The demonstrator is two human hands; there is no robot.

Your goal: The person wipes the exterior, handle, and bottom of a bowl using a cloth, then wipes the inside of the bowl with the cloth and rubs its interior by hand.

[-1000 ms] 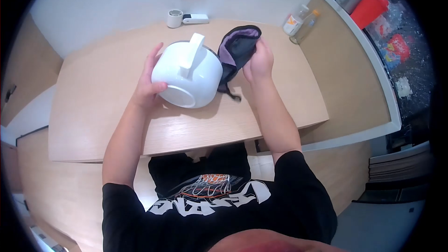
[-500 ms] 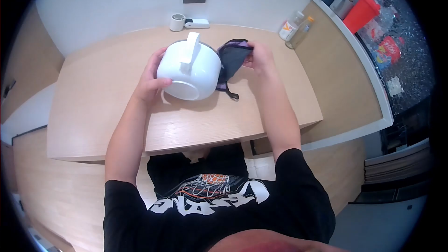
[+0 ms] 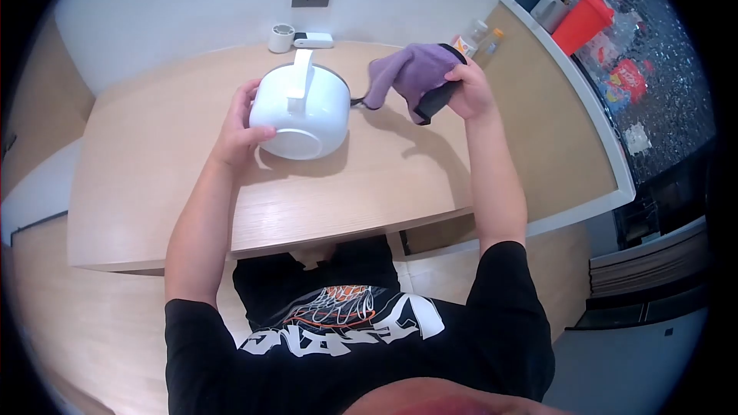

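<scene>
A glossy white pot [image 3: 323, 119] with a white handle [image 3: 300, 77] is tilted on the table, its round base turned partly toward me. My left hand [image 3: 244, 127] grips it from the left, thumb along the lower side and fingers behind. Off to the right, my right hand [image 3: 470, 91] pinches a two-sided cloth [image 3: 419, 69], purple on one face and dark grey on the other. The cloth hangs in the air above the table, apart from the hand only at its loose left end, where a dark loop reaches near the pot's side. The pot's opening faces away, out of sight.
Against the wall stand a white roll-shaped object [image 3: 281, 38] and a small white device [image 3: 314, 40]. Two bottles [image 3: 477, 38] are at the table's back right, partly behind the cloth. A raised ledge [image 3: 573, 92] bounds the right side, with a red container [image 3: 583, 23] beyond it.
My right hand has lifted the cloth away from the pot, rightward, and its purple face now shows. My left hand keeps its hold on the pot, which stays in nearly the same pose.
</scene>
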